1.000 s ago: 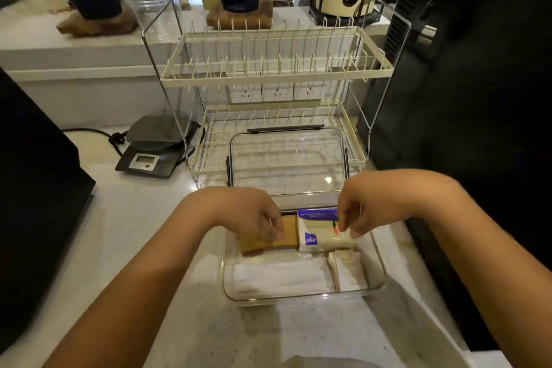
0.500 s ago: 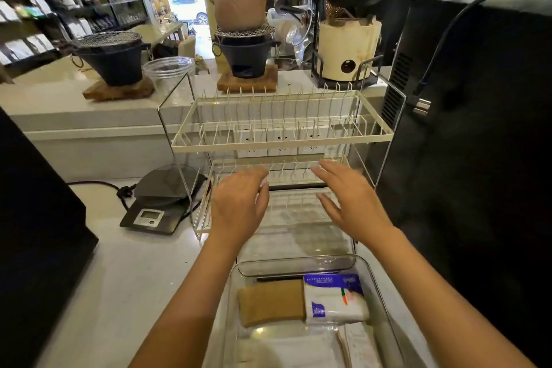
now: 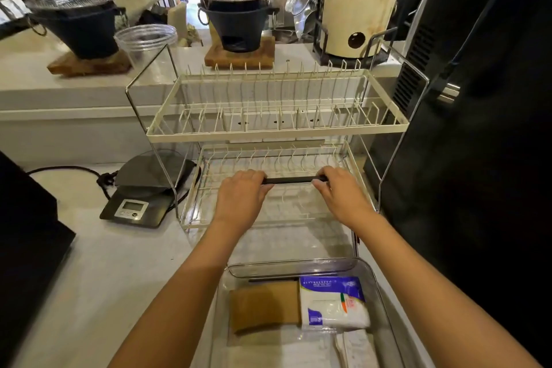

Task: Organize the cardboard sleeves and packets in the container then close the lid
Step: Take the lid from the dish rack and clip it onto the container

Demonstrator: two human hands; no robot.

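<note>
Both hands, the left hand [image 3: 242, 192] and right hand [image 3: 339, 188], have left the brown cardboard sleeves [image 3: 264, 306] and white-and-blue packet [image 3: 333, 303] in the clear plastic container [image 3: 379, 284] and now curl around the black-edged transparent lid [image 3: 294, 180] leaning open behind it, so closing comes next.

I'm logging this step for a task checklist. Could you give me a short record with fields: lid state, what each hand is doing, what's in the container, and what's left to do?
lid state: clear lid open, tipped back against the dish rack
left hand: left hand grips the left end of the lid's black handle
right hand: right hand grips the right end of the handle
container contents: clear container holds brown cardboard sleeves, a blue-and-white tissue packet beside them, white packets nearer the camera
left to do: probably swing the lid down and shut it
</note>
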